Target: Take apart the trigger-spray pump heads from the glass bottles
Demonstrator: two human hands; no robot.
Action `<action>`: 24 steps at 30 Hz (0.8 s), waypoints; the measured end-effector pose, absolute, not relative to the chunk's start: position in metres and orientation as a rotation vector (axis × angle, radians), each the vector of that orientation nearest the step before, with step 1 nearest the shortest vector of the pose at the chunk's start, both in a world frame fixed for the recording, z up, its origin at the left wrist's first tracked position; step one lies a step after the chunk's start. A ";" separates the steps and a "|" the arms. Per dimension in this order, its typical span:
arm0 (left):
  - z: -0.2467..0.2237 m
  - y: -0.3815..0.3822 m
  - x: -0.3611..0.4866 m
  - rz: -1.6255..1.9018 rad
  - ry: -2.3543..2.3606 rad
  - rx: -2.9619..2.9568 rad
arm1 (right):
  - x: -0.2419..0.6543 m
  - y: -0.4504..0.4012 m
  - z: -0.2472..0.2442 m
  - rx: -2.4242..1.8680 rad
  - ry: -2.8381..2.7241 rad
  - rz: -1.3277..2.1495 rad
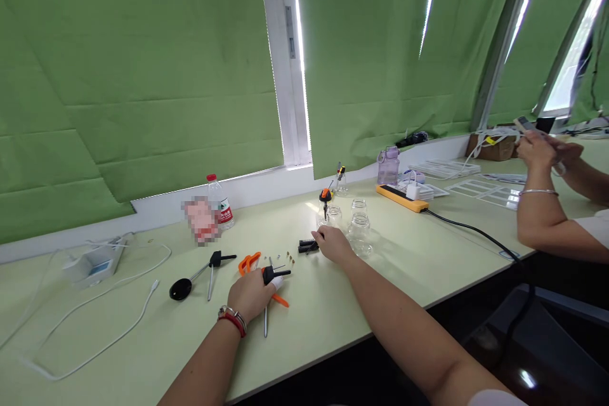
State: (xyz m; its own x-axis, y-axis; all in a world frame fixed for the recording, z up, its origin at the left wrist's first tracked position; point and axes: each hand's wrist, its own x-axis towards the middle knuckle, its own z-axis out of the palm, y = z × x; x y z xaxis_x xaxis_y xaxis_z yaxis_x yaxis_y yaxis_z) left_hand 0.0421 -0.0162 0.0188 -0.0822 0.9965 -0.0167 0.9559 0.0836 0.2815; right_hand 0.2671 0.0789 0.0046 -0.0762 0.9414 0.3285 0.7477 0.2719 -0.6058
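Observation:
My left hand (252,297) is closed on a black clamp part (276,274) with metal rods, above the pale table (304,342). Orange clamp pieces (248,262) lie just beyond its fingers. Farther right, my right hand (335,245) reaches to a small black comb-like piece (307,246), its fingers bent together; whatever they pinch is too small to make out. Several tiny metal bits (291,258) lie between the hands. Left of my left hand rest a black disc on a rod (181,289) and a black clamp head (216,258) with a rod.
Clear glass jars (360,225) stand just beyond my right hand. Behind are a water bottle (225,206), a purple bottle (388,166) and an orange power strip (402,198). White cables (109,279) lie left. Another person's hands (540,149) hold something at right.

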 end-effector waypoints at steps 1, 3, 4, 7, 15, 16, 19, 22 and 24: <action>0.019 -0.016 0.042 0.293 2.151 1.977 | 0.267 0.079 0.005 -1.531 -1.859 0.373; 0.019 -0.016 0.042 0.295 2.151 1.977 | 0.267 0.079 0.005 -1.537 -1.846 0.374; 0.019 -0.016 0.042 0.295 2.153 1.977 | 0.267 0.079 0.005 -1.541 -1.841 0.371; 0.020 -0.017 0.043 0.296 2.161 1.970 | 0.268 0.079 0.006 -1.554 -1.820 0.367; 0.022 -0.019 0.044 0.282 2.152 1.970 | 0.268 0.078 0.008 -1.584 -1.784 0.346; 0.022 -0.019 0.043 0.283 2.155 1.970 | 0.268 0.078 0.008 -1.586 -1.779 0.349; 0.020 -0.018 0.042 0.298 2.153 1.978 | 0.269 0.077 0.008 -1.592 -1.762 0.362; 0.019 -0.018 0.042 0.308 2.146 1.983 | 0.268 0.078 0.009 -1.605 -1.739 0.360; 0.020 -0.019 0.042 0.307 2.152 1.981 | 0.267 0.077 0.009 -1.580 -1.719 0.379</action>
State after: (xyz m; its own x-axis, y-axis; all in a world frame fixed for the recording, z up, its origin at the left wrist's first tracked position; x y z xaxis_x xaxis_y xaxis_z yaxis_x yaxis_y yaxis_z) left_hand 0.0421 -0.0185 0.0203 -0.0815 0.9967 -0.0067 0.9550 0.0800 0.2856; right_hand 0.2670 0.0767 0.0095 0.0510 0.9440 0.3260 0.7197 0.1916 -0.6673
